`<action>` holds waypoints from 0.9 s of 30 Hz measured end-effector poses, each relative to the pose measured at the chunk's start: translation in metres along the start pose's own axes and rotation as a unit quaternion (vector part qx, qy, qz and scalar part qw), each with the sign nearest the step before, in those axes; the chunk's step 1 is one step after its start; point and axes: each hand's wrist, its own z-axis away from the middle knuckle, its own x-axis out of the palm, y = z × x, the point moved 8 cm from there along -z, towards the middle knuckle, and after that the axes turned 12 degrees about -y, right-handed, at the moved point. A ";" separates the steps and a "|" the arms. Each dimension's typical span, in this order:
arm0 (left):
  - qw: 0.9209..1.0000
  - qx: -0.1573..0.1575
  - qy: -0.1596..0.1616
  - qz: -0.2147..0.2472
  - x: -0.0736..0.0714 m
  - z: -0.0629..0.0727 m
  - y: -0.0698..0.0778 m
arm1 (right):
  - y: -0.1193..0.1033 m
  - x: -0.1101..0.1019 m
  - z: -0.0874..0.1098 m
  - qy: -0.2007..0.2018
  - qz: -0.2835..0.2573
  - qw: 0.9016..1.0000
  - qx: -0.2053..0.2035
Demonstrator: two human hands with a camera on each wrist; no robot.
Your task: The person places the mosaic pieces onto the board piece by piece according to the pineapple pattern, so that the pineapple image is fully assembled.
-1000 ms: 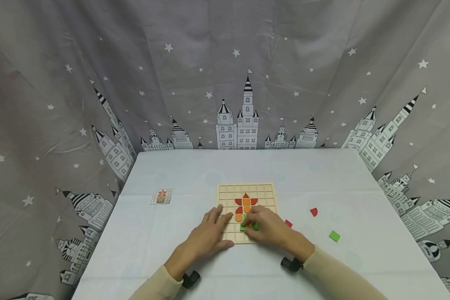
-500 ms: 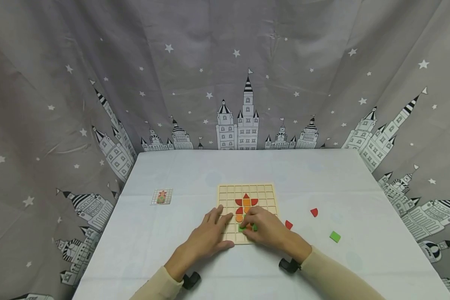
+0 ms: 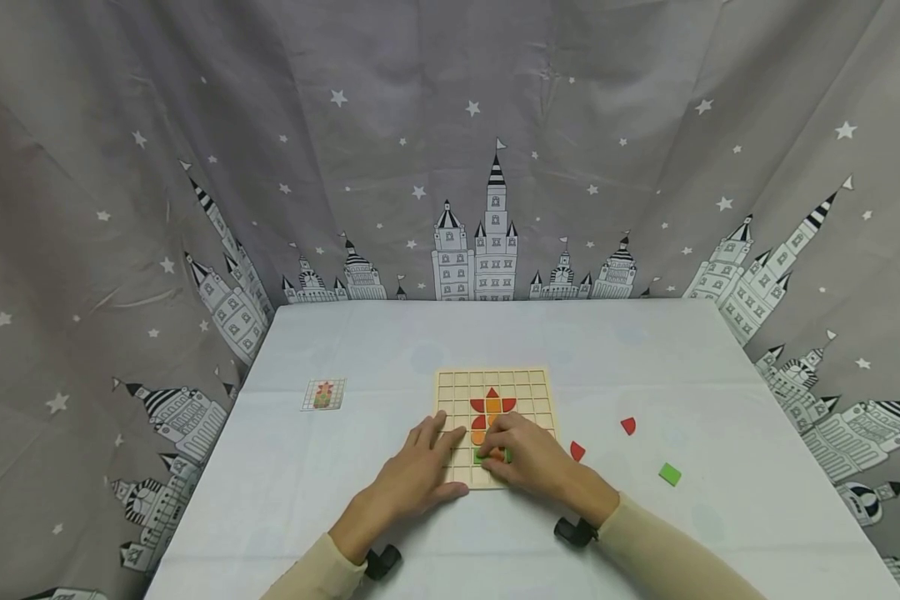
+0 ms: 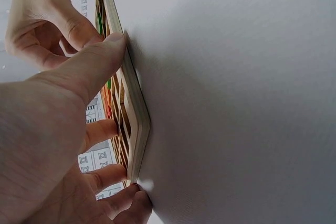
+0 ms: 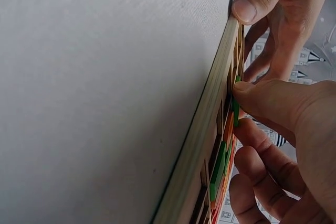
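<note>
A pale wooden grid board (image 3: 528,381) lies mid-table in the head view, with red, orange and green tiles set in its squares. My left hand (image 3: 414,468) rests with spread fingers over its left side, the thumb at the front edge. On the board's lower part, my right hand (image 3: 534,456) pinches a green tile (image 3: 479,457) with thumb and index finger, and that hand covers some of the pattern. From the right wrist view, the same green tile (image 5: 236,109) sits at the grid beside an orange piece. An orange square (image 3: 492,404) and a red triangle (image 3: 492,392) top the pattern.
Right of the board are a red quarter-round tile (image 3: 577,450), a second red tile (image 3: 627,426) and a loose green square (image 3: 670,474). A small pattern card (image 3: 323,393) lies to the left on the white tablecloth (image 3: 390,342). A grey curtain hangs behind.
My right hand has shifted slightly left with the green tile, bringing it to the left part of the lower row. The left hand keeps its place on the board.
</note>
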 end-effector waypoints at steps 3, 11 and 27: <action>1.000 0.000 0.000 0.001 0.000 0.000 0.000 | 0.000 0.001 -0.001 0.001 -0.007 1.000 -0.002; 1.000 0.002 0.003 0.000 0.000 0.001 0.000 | 0.001 0.004 -0.004 -0.002 -0.021 1.000 0.003; 1.000 0.001 0.001 -0.001 -0.001 0.000 0.002 | -0.002 0.001 -0.003 0.000 -0.016 1.000 -0.001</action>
